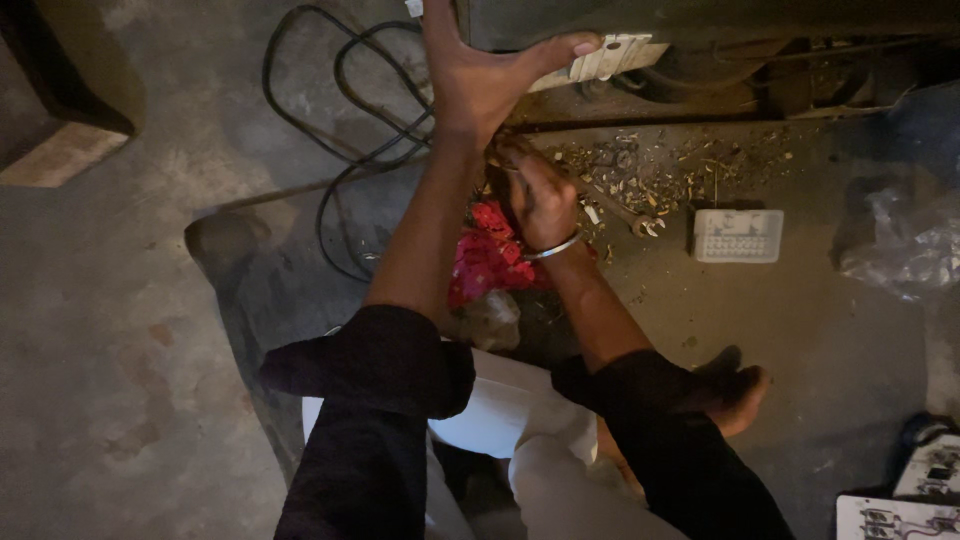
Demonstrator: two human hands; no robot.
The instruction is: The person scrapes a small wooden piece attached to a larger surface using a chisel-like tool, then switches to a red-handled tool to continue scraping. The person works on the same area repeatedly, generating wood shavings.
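My left hand reaches up to the underside of a dark machine frame, thumb spread out against a pale flat plate with small holes. My right hand, a silver bangle on its wrist, is closed just below the left wrist near the machine's lower edge. What it grips is too dark to tell. A red patterned cloth lies on the floor under both forearms.
Black cables loop on the concrete floor at upper left. Wood chips and debris lie under the machine. A small white ribbed box sits to the right, crumpled clear plastic further right. White switch plates lie at bottom right. My bare foot rests on the floor.
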